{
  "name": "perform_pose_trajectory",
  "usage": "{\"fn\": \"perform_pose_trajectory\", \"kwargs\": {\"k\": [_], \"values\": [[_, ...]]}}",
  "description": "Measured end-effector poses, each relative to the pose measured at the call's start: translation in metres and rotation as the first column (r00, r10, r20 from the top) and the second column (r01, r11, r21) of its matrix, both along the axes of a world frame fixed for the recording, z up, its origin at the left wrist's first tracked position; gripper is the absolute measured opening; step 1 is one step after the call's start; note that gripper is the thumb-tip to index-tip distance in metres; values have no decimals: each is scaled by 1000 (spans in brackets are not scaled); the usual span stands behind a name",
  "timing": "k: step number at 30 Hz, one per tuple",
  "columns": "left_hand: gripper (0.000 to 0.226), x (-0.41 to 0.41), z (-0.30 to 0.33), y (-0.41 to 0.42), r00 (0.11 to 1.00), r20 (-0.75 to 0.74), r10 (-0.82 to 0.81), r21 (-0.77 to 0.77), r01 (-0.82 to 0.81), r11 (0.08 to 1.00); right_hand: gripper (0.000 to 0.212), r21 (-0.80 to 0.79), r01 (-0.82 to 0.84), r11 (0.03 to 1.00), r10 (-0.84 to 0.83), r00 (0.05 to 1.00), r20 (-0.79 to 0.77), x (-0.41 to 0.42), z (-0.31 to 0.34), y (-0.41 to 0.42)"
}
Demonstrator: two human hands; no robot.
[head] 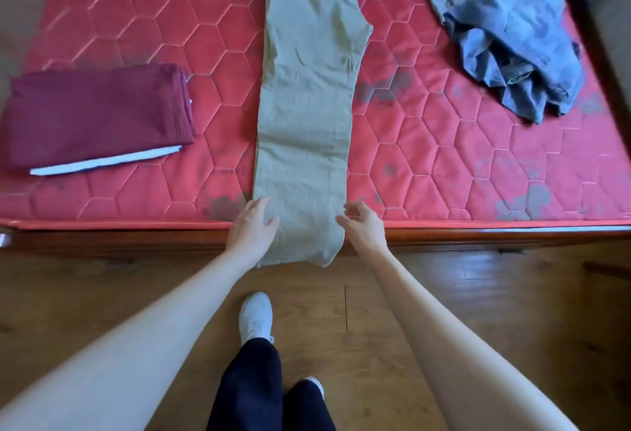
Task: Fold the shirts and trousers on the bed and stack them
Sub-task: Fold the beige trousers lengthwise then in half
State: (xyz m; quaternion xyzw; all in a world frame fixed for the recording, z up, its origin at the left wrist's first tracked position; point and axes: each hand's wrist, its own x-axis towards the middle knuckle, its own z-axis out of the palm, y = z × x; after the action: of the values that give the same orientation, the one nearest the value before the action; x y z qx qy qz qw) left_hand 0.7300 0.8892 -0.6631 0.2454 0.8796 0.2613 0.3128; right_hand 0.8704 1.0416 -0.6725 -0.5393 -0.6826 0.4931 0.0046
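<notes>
Item: khaki trousers [307, 95]. We judge them light, soft and limp, with no stiffness to hold a shape, so they will sag wherever unsupported. Best taken hold of at the two corners of the near hem, one per hand, and carried up toward the far end.

Appearance: pale grey-green cloth, lightly creased, laid leg over leg in one long strip.

Location: lengthwise down the middle of the bed [444, 164], near end hanging over the bed's edge toward the floor [444, 294].

Our left hand [254, 225] lies flat on the left edge of the strip, fingers relaxed, gripping nothing. Our right hand [362, 224] hovers at the right edge, fingers loosely curled, holding nothing.

Also listed: folded maroon garment [95, 113], to the left; crumpled blue jeans [505, 31], far right, unfolded.
</notes>
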Motion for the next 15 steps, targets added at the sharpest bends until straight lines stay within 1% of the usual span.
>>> {"fn": "perform_pose_trajectory", "kwargs": {"k": [2, 5, 8, 10, 12, 13, 15], "values": [[50, -24, 3, 28, 999, -27, 27, 11, -27, 1000, 43, 40, -5, 999, 5, 1000, 3, -29, 6, 23], [51, -61, -3, 60, 996, -41, 81, -4, -82, 997, 44, 67, -13, 998, 9, 998, 63, -62, 2, 50], [66, -96, -13, 82, 987, 12, 158, -64, -157, 986, 36, 101, -18, 995, 9, 996, 86, -88, -9, 68], [69, -115, -20, 93, 982, 67, 177, -43, -174, 984, 38, 111, 9, 994, -17, 997, 75, -101, -18, 76], [59, -127, -26, 101, 969, 122, 213, 31, -218, 976, 35, 141, 78, 987, -87, 995, 58, -110, -22, 81], [52, -131, -26, 103, 955, 148, 256, 65, -268, 961, 33, 150, 127, 980, -135, 990, 44, -112, -23, 84], [39, -137, -27, 104, 921, 197, 337, 90, -359, 929, 32, 106, 214, 971, -217, 976, 18, -111, -23, 88]]}}
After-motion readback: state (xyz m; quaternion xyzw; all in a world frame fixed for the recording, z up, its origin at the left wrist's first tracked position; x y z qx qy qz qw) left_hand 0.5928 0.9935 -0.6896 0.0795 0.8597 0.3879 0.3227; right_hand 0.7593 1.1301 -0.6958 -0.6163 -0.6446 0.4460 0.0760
